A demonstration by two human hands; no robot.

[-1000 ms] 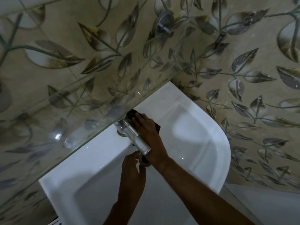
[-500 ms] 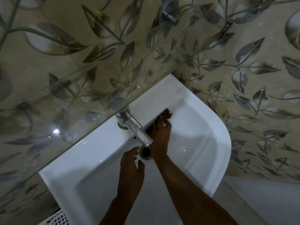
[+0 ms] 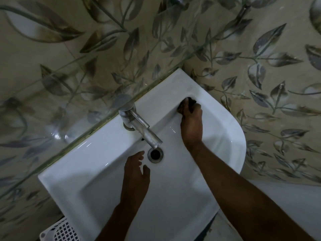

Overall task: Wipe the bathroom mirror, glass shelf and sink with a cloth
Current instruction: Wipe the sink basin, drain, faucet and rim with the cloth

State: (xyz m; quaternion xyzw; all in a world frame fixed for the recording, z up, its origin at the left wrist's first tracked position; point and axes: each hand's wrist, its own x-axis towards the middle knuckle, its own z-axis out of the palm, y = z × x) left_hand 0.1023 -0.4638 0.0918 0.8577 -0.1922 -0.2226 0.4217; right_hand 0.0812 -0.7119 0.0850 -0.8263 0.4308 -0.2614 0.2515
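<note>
White porcelain filled the centre of the frame: the sink (image 3: 97,185) sat against a wall of leaf-patterned tiles (image 3: 271,70), with the glass shelf (image 3: 73,94) running diagonally above it across the upper left. The right hand (image 3: 191,122) reached into the bowl's upper right corner, fingers curled round a dark cloth (image 3: 188,103) and pressing it against the inner wall just under the rim. The left hand (image 3: 136,173) hovered over the middle of the bowl, fingers relaxed and loosely spread, holding nothing, its fingertips just beside the drain (image 3: 155,154). A steel tap (image 3: 139,126) slanted from the sink's back ledge toward the drain, between the two hands. At the lower left edge a white lattice basket (image 3: 60,231) showed below the sink.
</note>
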